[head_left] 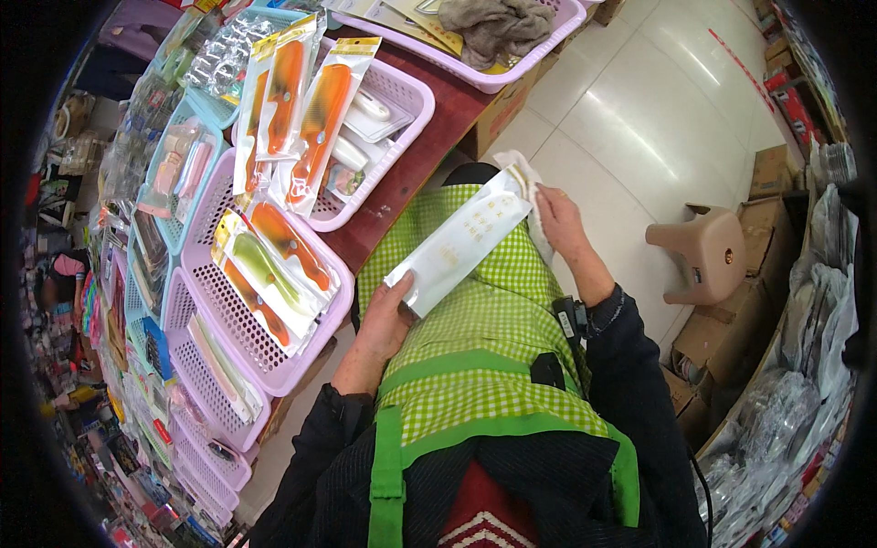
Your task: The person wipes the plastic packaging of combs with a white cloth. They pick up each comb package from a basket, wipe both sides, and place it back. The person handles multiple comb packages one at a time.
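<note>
This is looking like a shop, prob. sm. household goods: pkgd combs (324, 110) are lying in purple baskets (248, 353), assorted sm. stock (73, 393) is crowding the L side, & cardboard boxes (726, 324) plus plastic-wrapped goods (776, 425) are lining the R.

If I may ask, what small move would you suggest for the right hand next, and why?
Probably draw the cloth along the white packet toward the left hand: the right hand holds the cloth at the packet's far end, while the left hand grips the near end, which should steady it.
</note>
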Action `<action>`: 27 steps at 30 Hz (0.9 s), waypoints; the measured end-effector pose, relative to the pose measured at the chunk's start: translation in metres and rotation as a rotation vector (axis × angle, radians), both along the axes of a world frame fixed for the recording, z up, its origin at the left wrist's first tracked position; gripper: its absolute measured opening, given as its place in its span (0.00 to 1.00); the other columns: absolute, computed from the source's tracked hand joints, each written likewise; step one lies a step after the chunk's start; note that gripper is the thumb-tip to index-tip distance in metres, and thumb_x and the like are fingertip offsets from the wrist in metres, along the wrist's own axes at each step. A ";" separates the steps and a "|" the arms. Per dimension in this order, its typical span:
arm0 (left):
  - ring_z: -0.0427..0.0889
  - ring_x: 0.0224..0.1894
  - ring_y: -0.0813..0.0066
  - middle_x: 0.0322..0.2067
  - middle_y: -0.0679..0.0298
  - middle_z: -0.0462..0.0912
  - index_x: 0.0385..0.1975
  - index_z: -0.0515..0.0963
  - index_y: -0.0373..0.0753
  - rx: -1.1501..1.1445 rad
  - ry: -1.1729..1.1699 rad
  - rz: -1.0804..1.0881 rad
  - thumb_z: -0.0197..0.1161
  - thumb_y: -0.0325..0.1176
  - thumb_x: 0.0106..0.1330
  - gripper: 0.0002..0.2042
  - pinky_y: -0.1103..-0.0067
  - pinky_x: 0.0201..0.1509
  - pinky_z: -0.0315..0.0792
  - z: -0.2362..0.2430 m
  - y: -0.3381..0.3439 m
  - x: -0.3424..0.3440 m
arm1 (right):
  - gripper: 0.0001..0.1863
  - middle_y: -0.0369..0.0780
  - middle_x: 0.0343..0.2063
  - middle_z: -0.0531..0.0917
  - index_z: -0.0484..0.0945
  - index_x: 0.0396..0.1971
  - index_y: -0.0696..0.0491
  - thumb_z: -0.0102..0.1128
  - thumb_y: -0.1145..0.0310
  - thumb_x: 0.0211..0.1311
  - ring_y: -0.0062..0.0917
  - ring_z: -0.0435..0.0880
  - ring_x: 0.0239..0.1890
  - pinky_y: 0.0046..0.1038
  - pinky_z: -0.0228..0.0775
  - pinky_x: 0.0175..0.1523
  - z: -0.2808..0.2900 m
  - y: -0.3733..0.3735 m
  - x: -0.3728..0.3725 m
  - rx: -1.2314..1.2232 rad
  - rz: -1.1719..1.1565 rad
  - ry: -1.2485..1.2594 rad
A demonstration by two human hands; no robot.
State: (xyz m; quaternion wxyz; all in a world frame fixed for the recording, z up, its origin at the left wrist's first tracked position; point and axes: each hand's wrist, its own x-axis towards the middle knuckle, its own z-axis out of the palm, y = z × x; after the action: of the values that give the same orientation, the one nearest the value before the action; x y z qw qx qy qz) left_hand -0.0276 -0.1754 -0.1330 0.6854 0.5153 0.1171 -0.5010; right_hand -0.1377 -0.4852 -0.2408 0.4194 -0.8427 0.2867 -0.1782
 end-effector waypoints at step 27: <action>0.86 0.37 0.71 0.40 0.56 0.84 0.49 0.75 0.29 -0.177 0.124 -0.089 0.60 0.30 0.68 0.14 0.74 0.37 0.86 0.005 -0.012 0.002 | 0.23 0.39 0.45 0.80 0.78 0.54 0.44 0.62 0.68 0.55 0.33 0.84 0.34 0.31 0.80 0.35 0.103 0.068 0.027 -0.613 0.387 -0.122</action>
State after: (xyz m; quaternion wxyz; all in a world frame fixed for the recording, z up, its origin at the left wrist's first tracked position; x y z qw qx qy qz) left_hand -0.0252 -0.1873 -0.1276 0.6968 0.4255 0.0914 -0.5702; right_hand -0.1106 -0.4171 -0.1382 0.1898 -0.9556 0.0295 -0.2233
